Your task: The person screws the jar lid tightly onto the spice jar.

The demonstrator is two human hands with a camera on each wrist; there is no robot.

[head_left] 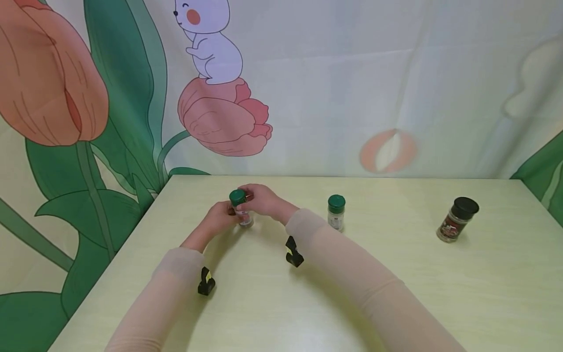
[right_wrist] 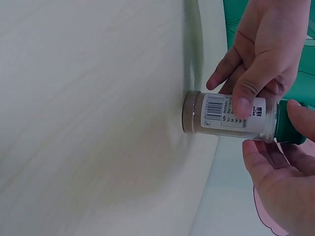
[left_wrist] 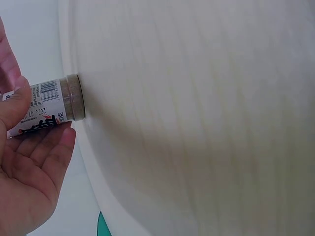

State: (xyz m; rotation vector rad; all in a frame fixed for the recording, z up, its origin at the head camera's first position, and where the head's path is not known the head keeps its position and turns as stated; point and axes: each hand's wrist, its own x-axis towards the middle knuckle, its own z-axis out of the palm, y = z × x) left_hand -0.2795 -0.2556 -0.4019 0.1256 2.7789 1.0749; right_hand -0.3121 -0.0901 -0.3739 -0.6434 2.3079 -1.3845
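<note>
A clear spice jar (head_left: 245, 219) with a green cap (head_left: 237, 197) and a white label stands nearly upright at the left of the table, both hands on it. My left hand (head_left: 218, 218) grips the jar's body, and its thumb (right_wrist: 242, 105) lies across the label. My right hand (head_left: 263, 199) holds the green cap from the other side, thumb and fingers around it. Brownish powder shows through the base (left_wrist: 74, 97) in the left wrist view. Whether that base touches the tabletop or hovers just over it, I cannot tell.
Another green-capped jar (head_left: 336, 213) stands beyond my right forearm. Farther right is a larger jar (head_left: 455, 220) with a black lid and dark label. The pale table (head_left: 272, 303) ends at a curtain (head_left: 334, 98) printed with flowers. Black wrist cameras (head_left: 294, 252) sit at both cuffs.
</note>
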